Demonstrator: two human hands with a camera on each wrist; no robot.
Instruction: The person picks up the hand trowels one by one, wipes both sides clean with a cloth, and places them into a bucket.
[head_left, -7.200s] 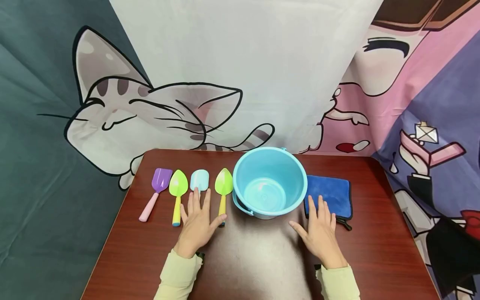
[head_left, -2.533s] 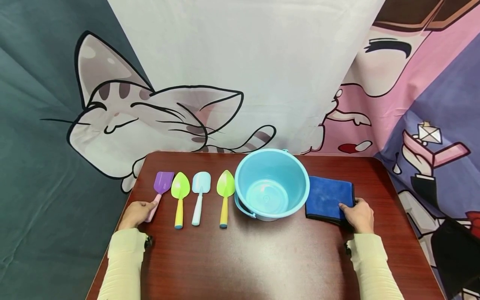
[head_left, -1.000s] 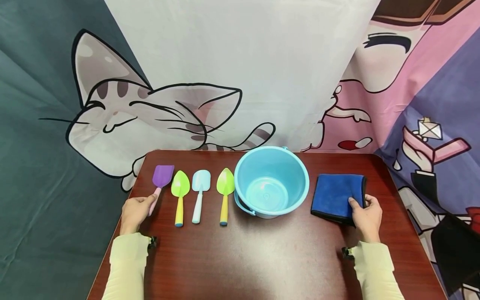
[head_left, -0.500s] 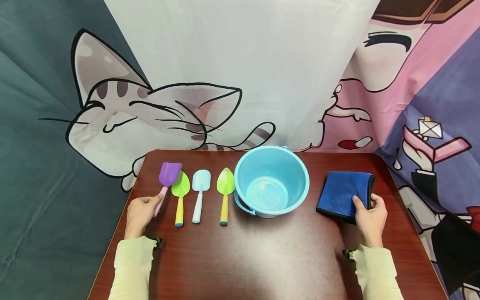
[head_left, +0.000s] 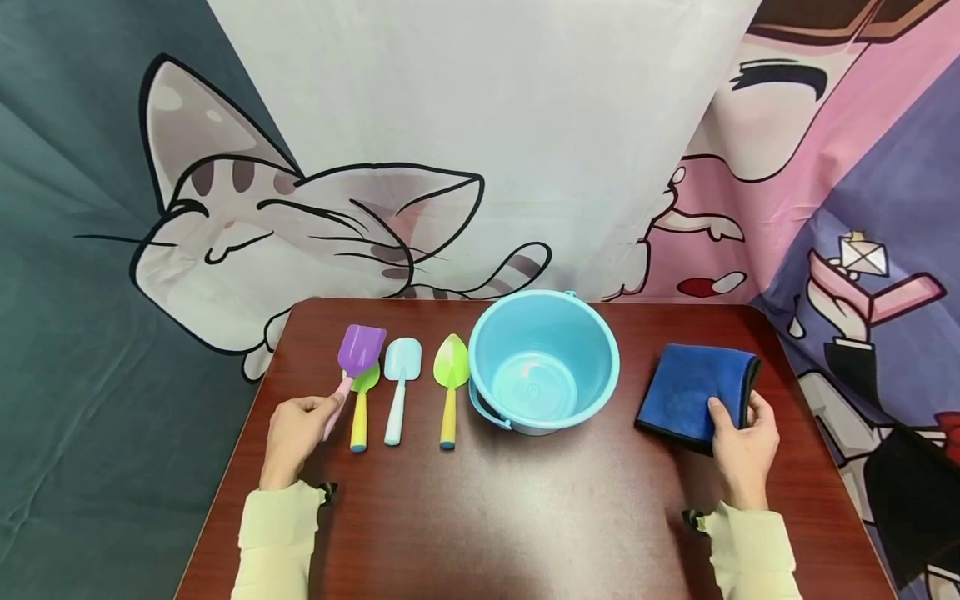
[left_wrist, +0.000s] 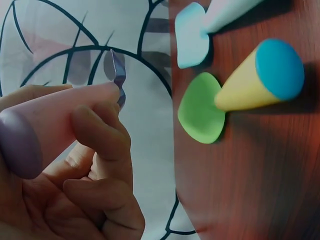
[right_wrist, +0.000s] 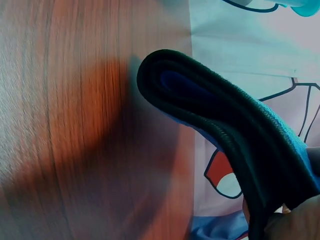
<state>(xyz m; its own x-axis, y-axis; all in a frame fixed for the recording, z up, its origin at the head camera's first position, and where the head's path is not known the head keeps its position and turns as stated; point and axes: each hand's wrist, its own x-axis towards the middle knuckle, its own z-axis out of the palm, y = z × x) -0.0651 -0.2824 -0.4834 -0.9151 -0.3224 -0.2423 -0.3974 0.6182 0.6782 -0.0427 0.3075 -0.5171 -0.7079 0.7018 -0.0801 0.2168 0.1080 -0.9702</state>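
My left hand (head_left: 295,435) pinches the pink handle of a toy shovel (head_left: 361,350) with a purple blade. In the left wrist view, thumb and fingers close on the pink handle (left_wrist: 60,117), raised above the table. The blade overlaps a green trowel (head_left: 360,421) with a yellow handle in the head view. My right hand (head_left: 746,446) grips the right edge of a folded blue cloth (head_left: 693,387) with black trim. The right wrist view shows the cloth's folded layers (right_wrist: 225,120) tilted above the tabletop, thumb on one side.
A light-blue bucket (head_left: 540,325) stands upright at the back middle, its handle lowered on the left. Left of it lie a pale-blue shovel (head_left: 403,360) and a second green trowel (head_left: 451,367). The brown table (head_left: 525,517) meets a printed curtain (head_left: 570,150) behind.
My left hand has taken the purple shovel by its handle and carried it right, over the first green trowel. My right hand has gripped the blue cloth and moved it right, away from the bucket.
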